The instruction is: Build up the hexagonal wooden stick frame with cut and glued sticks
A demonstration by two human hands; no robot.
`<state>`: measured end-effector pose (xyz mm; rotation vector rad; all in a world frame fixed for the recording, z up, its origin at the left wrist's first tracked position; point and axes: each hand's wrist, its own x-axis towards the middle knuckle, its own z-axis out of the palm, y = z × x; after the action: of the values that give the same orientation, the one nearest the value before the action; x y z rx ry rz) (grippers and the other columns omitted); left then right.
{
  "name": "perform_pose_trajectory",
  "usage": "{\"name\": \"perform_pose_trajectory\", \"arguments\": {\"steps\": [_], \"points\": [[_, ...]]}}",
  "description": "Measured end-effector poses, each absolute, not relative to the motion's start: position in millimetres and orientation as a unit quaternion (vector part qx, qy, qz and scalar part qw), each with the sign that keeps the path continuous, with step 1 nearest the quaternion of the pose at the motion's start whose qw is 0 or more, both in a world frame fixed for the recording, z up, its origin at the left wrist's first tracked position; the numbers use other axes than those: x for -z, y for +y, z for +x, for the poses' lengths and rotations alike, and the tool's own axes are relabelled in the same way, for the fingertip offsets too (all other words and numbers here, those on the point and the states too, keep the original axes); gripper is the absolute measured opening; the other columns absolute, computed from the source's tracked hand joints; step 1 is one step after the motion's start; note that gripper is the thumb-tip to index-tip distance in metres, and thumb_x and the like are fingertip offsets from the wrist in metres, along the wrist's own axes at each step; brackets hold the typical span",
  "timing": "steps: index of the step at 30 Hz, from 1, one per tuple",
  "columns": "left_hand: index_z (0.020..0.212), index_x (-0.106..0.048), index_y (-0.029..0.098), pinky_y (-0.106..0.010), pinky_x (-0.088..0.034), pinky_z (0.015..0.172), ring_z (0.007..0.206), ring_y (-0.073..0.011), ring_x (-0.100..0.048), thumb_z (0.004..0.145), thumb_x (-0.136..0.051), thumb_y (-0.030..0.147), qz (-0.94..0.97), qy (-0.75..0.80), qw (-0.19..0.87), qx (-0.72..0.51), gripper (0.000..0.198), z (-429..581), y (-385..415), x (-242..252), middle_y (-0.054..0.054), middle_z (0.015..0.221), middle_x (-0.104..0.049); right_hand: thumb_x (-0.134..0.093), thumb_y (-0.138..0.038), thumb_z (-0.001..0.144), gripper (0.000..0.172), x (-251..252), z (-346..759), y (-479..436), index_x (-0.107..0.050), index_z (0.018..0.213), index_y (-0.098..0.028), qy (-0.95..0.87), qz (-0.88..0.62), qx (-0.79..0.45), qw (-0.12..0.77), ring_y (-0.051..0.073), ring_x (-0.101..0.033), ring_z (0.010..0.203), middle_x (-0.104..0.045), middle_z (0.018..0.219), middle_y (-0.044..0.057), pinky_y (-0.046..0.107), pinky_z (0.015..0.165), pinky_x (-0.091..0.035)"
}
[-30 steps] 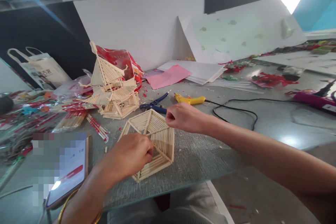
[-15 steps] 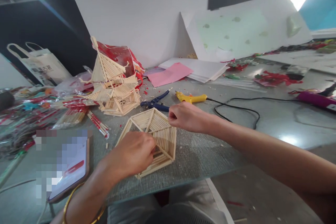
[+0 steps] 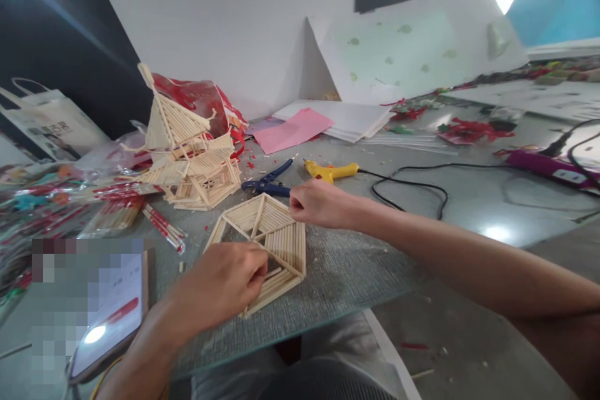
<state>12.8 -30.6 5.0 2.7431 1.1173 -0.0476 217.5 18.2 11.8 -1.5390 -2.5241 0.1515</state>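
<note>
Left hand (image 3: 227, 278) hides part of a stick hexagon (image 3: 289, 245); right hand (image 3: 319, 203) overlaps blue pliers (image 3: 266, 186); I can't tell either grip.

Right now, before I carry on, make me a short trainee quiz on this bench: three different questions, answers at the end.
1. True or false: the yellow glue gun lies on the table beyond the right hand.
2. What colour are the handles of the pliers-like tool just beyond the stick panel? A) red; B) blue; C) green.
3. Fill in the missing word: the phone lies to the ___ of the left hand.

Key: 1. True. 2. B, blue. 3. Left.
</note>
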Motion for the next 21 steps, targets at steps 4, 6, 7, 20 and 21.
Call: {"name": "perform_pose_trajectory", "arguments": {"steps": [4,6,7,20,21], "points": [[0.07,-0.057,0.019,-0.022,-0.032,0.056,0.058,-0.0087,-0.049,0.075,-0.043,0.017,0.911,0.379,0.159,-0.016,0.015,12,-28,-6,0.003,0.066,-0.059,-0.046,-0.018,0.068,0.018,-6,218,22,-0.063,0.07,-0.012,-0.852,-0.516,-0.046,0.075,0.011,-0.048,0.057,-0.062,0.068,0.006,0.022,0.049,-0.026],[0.072,-0.057,0.019,-0.021,-0.033,0.055,0.056,-0.0077,-0.049,0.077,-0.045,0.022,0.895,0.4,0.191,-0.051,0.014,12,-27,-7,0.004,0.062,-0.057,-0.045,-0.019,0.069,0.02,1,216,25,-0.064,0.072,-0.011,-0.852,-0.516,-0.043,0.077,0.012,-0.05,0.059,-0.063,0.07,0.007,0.022,0.049,-0.026],[0.072,-0.057,0.019,-0.021,-0.033,0.054,0.054,-0.0075,-0.048,0.077,-0.045,0.024,0.884,0.415,0.202,-0.07,0.014,12,-26,-6,0.004,0.059,-0.055,-0.045,-0.019,0.07,0.02,5,214,27,-0.064,0.073,-0.011,-0.852,-0.516,-0.04,0.081,0.012,-0.051,0.06,-0.063,0.072,0.007,0.022,0.05,-0.026],[0.081,-0.054,0.015,-0.018,-0.036,0.048,0.051,-0.006,-0.046,0.07,-0.057,0.027,0.688,0.444,0.411,-0.401,0.017,43,-2,-21,0.003,0.065,-0.056,-0.043,-0.01,0.073,0.03,-43,280,61,-0.062,0.097,-0.012,-0.83,-0.551,0.089,0.025,0.018,-0.054,0.087,-0.061,0.1,0.011,0.024,0.064,-0.033],[0.078,-0.054,0.014,-0.017,-0.033,0.045,0.047,-0.0047,-0.042,0.069,-0.058,0.027,0.668,0.442,0.425,-0.422,0.016,44,1,-21,0.004,0.063,-0.054,-0.047,-0.012,0.072,0.031,-42,291,68,-0.061,0.099,-0.011,-0.827,-0.556,0.085,-0.005,0.018,-0.054,0.088,-0.06,0.102,0.013,0.024,0.065,-0.033]]}}
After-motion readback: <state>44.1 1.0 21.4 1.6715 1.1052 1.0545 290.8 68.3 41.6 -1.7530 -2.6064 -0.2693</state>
